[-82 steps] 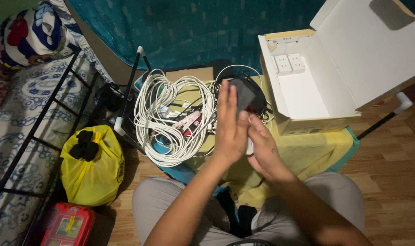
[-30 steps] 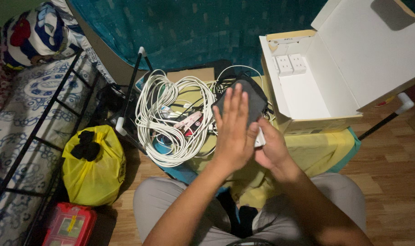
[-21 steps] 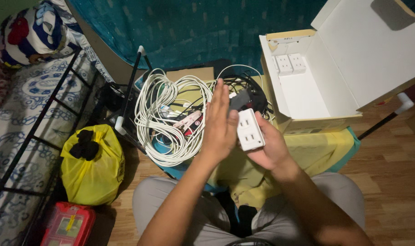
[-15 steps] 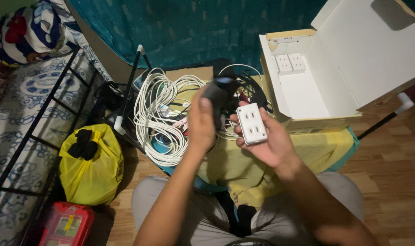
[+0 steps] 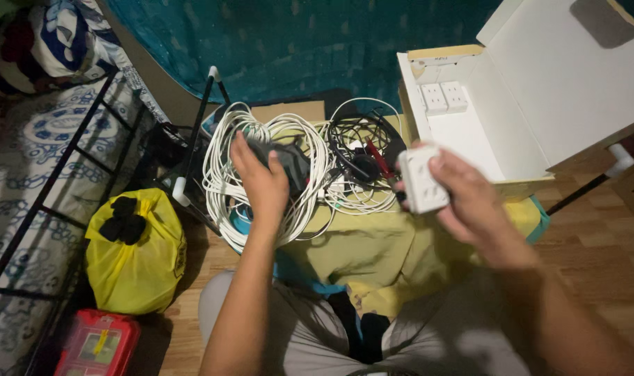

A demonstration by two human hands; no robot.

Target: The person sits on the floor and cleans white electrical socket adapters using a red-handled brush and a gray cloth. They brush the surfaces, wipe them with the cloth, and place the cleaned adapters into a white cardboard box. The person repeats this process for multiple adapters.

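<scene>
Over the yellow cloth (image 5: 393,251), the right hand (image 5: 470,202) grips a white outlet adapter (image 5: 423,181), fingers wrapped round its far side, just short of the open cardboard box (image 5: 463,184). Two more white adapters (image 5: 444,97) sit against the box's back wall. Left hand (image 5: 261,182) is curled on a dark cloth (image 5: 289,163), pressed down onto the coil of white cable (image 5: 226,174). Black cables (image 5: 355,136) lie tangled between coil and box. Yellow bag (image 5: 136,254) and red case (image 5: 98,345) rest on the wooden floor (image 5: 609,237), beside a black metal frame (image 5: 52,174).
</scene>
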